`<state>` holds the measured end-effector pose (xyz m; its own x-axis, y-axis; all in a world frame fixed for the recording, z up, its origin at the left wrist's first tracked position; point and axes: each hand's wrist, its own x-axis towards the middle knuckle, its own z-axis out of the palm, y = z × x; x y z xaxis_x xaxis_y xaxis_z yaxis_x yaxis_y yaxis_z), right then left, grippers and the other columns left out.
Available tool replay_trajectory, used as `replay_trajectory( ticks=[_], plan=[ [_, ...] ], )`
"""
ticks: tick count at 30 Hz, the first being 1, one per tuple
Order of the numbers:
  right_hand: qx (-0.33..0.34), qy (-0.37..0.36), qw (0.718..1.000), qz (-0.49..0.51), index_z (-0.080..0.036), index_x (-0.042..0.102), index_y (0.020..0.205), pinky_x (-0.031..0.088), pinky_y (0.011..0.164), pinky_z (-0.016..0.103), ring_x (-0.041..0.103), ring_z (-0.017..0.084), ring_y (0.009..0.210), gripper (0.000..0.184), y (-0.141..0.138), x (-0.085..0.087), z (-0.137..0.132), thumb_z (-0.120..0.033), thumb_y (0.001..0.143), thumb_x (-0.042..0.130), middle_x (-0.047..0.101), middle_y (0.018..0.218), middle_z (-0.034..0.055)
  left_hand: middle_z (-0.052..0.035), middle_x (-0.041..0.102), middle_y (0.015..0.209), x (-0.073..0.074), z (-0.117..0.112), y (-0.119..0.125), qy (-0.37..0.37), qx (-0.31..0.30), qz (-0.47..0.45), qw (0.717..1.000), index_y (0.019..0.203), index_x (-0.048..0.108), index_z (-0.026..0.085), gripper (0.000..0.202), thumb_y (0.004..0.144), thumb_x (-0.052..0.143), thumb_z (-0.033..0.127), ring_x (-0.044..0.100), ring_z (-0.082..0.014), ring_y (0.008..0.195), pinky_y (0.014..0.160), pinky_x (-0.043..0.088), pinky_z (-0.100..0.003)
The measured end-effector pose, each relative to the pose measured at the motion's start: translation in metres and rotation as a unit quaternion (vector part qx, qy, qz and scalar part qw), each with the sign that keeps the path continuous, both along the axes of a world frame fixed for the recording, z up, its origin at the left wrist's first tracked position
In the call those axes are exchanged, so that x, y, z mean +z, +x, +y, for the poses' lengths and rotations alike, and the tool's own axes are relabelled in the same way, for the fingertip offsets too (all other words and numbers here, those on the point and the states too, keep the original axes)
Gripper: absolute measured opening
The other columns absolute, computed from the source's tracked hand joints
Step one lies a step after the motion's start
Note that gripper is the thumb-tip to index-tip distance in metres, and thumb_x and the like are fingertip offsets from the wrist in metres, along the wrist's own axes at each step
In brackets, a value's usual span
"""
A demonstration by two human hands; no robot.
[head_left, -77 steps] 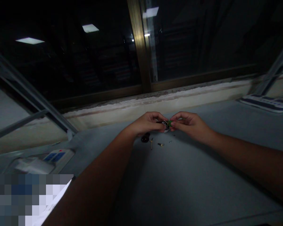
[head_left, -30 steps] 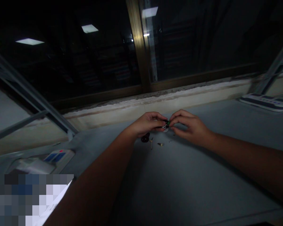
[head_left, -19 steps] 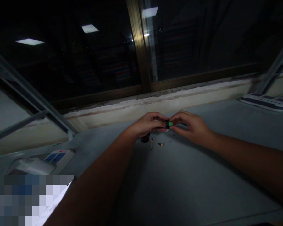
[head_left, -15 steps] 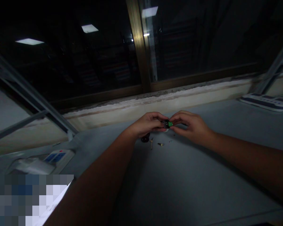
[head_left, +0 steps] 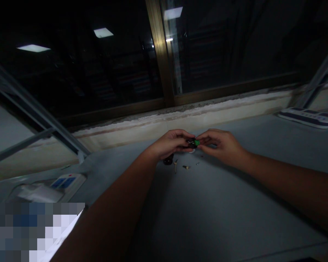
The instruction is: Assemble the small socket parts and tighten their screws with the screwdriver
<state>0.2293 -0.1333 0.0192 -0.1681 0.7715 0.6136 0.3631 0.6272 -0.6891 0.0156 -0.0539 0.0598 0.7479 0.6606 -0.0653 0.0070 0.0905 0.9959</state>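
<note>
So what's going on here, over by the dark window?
A person is working with both bare hands above a grey table. The left hand pinches a small dark part, and the right hand grips a green piece at its end, so the fingertips meet there. A dark round piece and a few tiny loose bits lie on the table just below.

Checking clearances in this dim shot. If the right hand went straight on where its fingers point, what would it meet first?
Probably the small dark part pinched in the left hand; the right hand holds a green piece just beside it. Depth is unclear.
</note>
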Motion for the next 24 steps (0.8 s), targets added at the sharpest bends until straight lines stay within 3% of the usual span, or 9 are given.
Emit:
replay_trajectory(
  ticks=[6,12,18,24],
  plan=[
    [0.022,-0.071,0.993,0.087,-0.020,0.066,0.109,0.061,0.079,0.034,0.072,0.017,0.083,0.035,-0.0028,-0.0039,0.0033,-0.031,0.079,0.081,0.073,0.096,0.0056,-0.0078,0.076,0.095,0.0031,-0.0020,-0.0006,0.003,-0.009,-0.001,1.000,0.103,0.071,0.013,0.031,0.073,0.070,0.006,0.074,-0.0169,0.089,0.088,0.059,-0.033],
    [0.100,-0.163,0.967,0.169,-0.020,0.065,0.098,0.058,0.075,0.029,0.072,0.014,0.078,0.033,-0.0026,-0.0064,0.0077,-0.034,0.075,0.085,0.075,0.087,0.0017,-0.0083,0.076,0.092,0.0034,-0.0040,0.0001,0.003,0.005,-0.007,1.000,0.101,0.068,0.010,0.029,0.073,0.073,0.008,0.075,-0.0175,0.086,0.082,0.060,-0.031],
    [0.099,-0.180,0.959,0.196,-0.019,0.067,0.087,0.058,0.072,0.028,0.071,0.013,0.073,0.030,-0.0051,-0.0022,0.0055,-0.037,0.073,0.087,0.075,0.080,0.0011,-0.0076,0.076,0.090,0.0053,-0.0078,0.0009,0.019,-0.009,-0.012,1.000,0.099,0.066,0.011,0.026,0.076,0.078,0.013,0.074,-0.0158,0.081,0.082,0.060,-0.031],
    [0.090,-0.155,0.968,0.175,-0.020,0.071,0.096,0.062,0.077,0.034,0.074,0.018,0.080,0.036,-0.0081,-0.0016,0.0019,-0.043,0.073,0.087,0.078,0.090,0.0057,-0.0056,0.074,0.085,0.0008,-0.0073,0.0049,0.043,-0.003,-0.017,0.999,0.091,0.060,0.013,0.034,0.071,0.087,0.021,0.073,-0.0155,0.075,0.073,0.060,-0.031]
  ],
)
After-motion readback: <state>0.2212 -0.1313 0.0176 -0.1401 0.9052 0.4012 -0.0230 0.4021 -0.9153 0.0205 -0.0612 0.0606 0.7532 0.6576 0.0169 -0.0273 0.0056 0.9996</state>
